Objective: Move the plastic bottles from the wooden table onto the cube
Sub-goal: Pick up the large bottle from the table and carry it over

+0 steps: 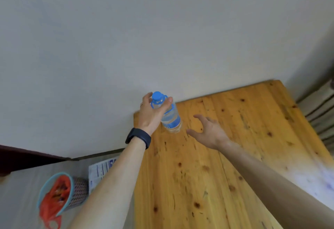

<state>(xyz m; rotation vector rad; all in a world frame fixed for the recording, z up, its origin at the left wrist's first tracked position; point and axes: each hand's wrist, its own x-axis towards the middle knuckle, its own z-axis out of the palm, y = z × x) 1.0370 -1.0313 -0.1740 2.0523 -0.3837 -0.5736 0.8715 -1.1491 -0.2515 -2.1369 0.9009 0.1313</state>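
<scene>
— What stands behind?
— A plain pale wall (126, 39), far and wide.
— And left, down low?
— Grey floor (19, 192), a dark skirting board (27, 158), a mesh waste basket (77, 192) lined with an orange bag (54, 198).

Clear blue-capped bottle (170, 116), tilted, at table (235, 156) corner.

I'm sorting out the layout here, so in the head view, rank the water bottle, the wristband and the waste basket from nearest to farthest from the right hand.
From the right hand:
1. Water bottle, just to its left, at the table's far corner.
2. Wristband, farther left, on the left wrist.
3. Waste basket, far left, down on the floor.
</scene>
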